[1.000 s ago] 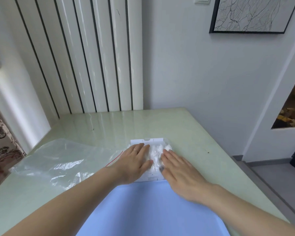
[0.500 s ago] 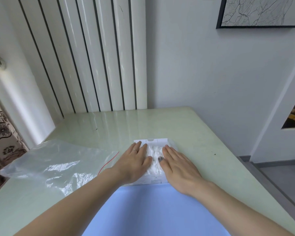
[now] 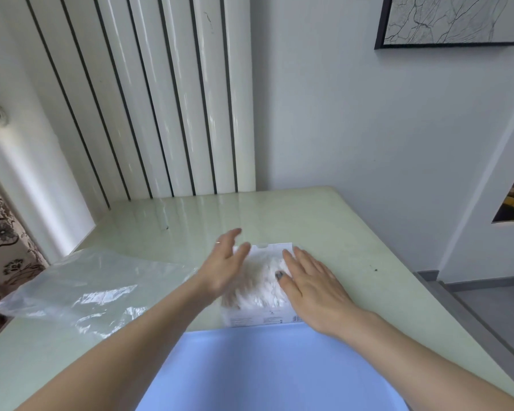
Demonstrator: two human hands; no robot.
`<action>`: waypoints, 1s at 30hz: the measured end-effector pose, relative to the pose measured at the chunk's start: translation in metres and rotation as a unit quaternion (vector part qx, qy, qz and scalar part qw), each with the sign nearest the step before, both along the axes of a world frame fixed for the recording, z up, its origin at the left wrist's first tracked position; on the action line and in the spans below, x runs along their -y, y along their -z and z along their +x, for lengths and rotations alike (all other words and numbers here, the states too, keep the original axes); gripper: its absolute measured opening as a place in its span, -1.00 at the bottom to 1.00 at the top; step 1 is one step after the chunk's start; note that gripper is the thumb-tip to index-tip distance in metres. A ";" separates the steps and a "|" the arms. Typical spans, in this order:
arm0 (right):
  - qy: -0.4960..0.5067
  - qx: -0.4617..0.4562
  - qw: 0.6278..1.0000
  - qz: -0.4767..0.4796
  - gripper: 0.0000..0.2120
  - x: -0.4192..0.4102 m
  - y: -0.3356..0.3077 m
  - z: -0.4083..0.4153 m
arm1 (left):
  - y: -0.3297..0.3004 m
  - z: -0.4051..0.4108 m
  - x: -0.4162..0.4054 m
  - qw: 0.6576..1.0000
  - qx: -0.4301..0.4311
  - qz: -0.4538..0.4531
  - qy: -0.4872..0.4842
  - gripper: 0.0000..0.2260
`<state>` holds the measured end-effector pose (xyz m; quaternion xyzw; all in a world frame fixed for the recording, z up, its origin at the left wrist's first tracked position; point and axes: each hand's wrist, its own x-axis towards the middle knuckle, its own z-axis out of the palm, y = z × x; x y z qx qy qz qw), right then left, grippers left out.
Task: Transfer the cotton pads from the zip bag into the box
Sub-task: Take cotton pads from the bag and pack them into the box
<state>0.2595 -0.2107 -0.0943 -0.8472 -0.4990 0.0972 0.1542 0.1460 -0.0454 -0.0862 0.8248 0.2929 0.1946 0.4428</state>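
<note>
A white box (image 3: 258, 318) lies open on the pale green table (image 3: 324, 229), filled with white cotton pads (image 3: 264, 283). My right hand (image 3: 309, 280) lies flat with straight fingers on the right side of the pads. My left hand (image 3: 224, 262) is raised a little above the box's left side, blurred, fingers straight and holding nothing. The clear zip bag (image 3: 80, 289) lies crumpled on the table to the left, looking empty, with a red seal line at its mouth hidden behind my left forearm.
A blue sheet or garment (image 3: 267, 369) covers the near part of the view below the box. A white ribbed radiator (image 3: 161, 99) stands behind the table. The table's right edge drops to a grey floor (image 3: 493, 307).
My left hand has lifted off the pads and moved up and slightly left. My right hand stays flat on the pads. The camera has tilted a little.
</note>
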 end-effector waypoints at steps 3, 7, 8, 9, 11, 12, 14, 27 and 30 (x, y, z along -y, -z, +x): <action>0.059 -0.062 0.991 0.103 -0.44 -0.008 -0.009 0.012 | 0.003 -0.008 -0.016 0.990 0.013 -0.107 -0.086 -0.54; 0.182 -0.264 0.929 0.185 -0.50 -0.023 -0.013 0.035 | 0.007 -0.003 -0.023 0.926 0.066 -0.328 -0.176 -0.63; 0.214 -0.314 0.905 0.189 -0.48 -0.027 -0.011 0.039 | 0.005 -0.003 -0.023 0.923 0.062 -0.337 -0.177 -0.63; 0.243 -0.357 0.881 0.192 -0.43 -0.031 -0.008 0.041 | 0.005 -0.001 -0.022 0.919 0.063 -0.346 -0.178 -0.63; 0.278 -0.414 0.844 0.195 -0.35 -0.037 0.002 0.043 | 0.001 0.000 -0.021 0.906 0.072 -0.373 -0.188 -0.63; 0.290 -0.430 0.832 0.196 -0.37 -0.039 0.006 0.042 | -0.001 0.000 -0.020 0.898 0.073 -0.387 -0.196 -0.64; 0.315 -0.443 0.814 0.205 -0.43 -0.039 0.011 0.038 | -0.006 -0.002 -0.019 0.881 0.078 -0.416 -0.210 -0.69; 0.321 -0.353 0.847 0.233 -0.45 -0.036 0.019 0.034 | -0.021 -0.007 -0.029 0.981 -0.099 -0.086 -0.140 -0.86; 0.321 -0.344 0.849 0.240 -0.45 -0.034 0.021 0.034 | -0.025 -0.008 -0.025 0.981 -0.093 -0.096 -0.142 -0.81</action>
